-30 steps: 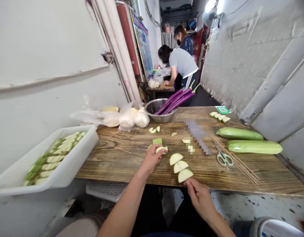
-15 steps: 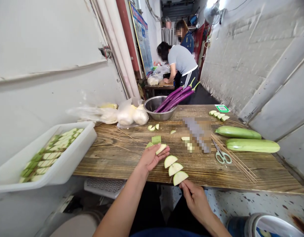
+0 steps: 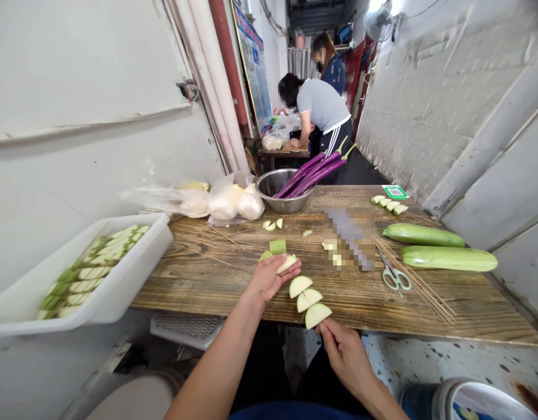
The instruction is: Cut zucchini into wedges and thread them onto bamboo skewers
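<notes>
My left hand, palm up over the front of the table, holds a pale half-round zucchini slice between thumb and fingers. In my right hand, lower and near the table's front edge, is the end of a thin skewer, pinched between thumb and fingers. Three half-round zucchini slices with light green rinds sit along this skewer, which they mostly hide. Its far end points toward my left hand, close to the held slice. Just beyond my left fingers lie green-skinned zucchini pieces.
A white tray of skewered slices is at left. Loose skewers, scissors, two whole zucchinis and a pixelated knife lie right. Behind are bagged white items and a steel bowl of eggplants. Two people work farther back.
The skewer with its three slices has shifted very slightly left, toward the slice in my left hand. The held slice has tilted a little. Otherwise the view is nearly the same.
</notes>
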`<move>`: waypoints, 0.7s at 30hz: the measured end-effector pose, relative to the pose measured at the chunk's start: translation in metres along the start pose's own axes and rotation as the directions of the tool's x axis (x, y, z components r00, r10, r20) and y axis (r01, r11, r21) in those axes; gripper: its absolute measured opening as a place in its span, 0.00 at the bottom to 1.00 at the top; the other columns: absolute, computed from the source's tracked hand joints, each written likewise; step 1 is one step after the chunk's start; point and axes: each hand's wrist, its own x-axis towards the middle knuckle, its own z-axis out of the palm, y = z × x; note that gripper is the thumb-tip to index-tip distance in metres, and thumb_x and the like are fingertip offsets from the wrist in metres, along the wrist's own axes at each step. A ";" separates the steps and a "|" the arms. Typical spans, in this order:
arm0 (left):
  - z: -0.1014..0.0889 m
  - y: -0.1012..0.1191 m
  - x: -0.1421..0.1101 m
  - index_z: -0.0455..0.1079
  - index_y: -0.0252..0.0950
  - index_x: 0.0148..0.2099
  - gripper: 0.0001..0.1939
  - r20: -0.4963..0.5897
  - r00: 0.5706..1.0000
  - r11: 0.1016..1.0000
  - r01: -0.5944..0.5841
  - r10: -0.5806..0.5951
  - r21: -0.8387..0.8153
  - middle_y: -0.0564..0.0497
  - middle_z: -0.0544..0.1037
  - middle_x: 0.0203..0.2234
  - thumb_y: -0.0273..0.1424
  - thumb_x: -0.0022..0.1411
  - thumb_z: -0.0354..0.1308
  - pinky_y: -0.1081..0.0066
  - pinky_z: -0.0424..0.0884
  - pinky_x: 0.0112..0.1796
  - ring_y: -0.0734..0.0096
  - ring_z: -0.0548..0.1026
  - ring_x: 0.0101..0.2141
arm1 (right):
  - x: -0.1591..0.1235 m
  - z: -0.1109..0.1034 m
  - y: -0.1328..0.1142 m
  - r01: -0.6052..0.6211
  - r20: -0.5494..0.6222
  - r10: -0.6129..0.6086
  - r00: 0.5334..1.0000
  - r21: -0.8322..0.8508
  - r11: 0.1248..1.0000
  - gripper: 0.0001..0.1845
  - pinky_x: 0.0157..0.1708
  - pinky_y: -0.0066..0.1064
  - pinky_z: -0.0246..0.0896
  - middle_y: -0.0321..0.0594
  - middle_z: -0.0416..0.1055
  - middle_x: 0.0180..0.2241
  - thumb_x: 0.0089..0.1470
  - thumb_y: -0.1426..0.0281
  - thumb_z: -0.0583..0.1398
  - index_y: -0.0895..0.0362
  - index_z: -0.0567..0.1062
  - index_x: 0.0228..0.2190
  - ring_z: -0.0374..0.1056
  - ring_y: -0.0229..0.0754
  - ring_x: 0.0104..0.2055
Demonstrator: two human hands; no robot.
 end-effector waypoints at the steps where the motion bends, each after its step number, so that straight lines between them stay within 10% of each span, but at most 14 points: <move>1: 0.000 0.000 0.000 0.67 0.25 0.34 0.04 -0.001 1.000 1.000 -0.004 0.004 0.003 0.36 0.76 0.33 0.23 0.58 0.53 0.62 0.73 0.40 0.59 0.76 0.36 | 0.000 0.000 0.000 -0.001 -0.002 0.001 1.000 -0.001 1.000 0.13 0.27 0.24 0.54 0.35 0.66 0.23 0.59 0.70 0.47 0.57 0.67 0.28 0.62 0.36 0.24; 21: 0.005 -0.005 -0.002 0.69 0.25 0.34 0.04 0.010 1.000 0.999 -0.016 0.016 0.036 0.38 0.77 0.32 0.23 0.58 0.54 0.63 0.73 0.39 0.61 0.77 0.33 | 0.001 -0.003 -0.001 -0.024 0.025 0.024 0.999 -0.009 1.000 0.13 0.27 0.24 0.53 0.36 0.68 0.24 0.59 0.70 0.47 0.57 0.68 0.28 0.64 0.36 0.25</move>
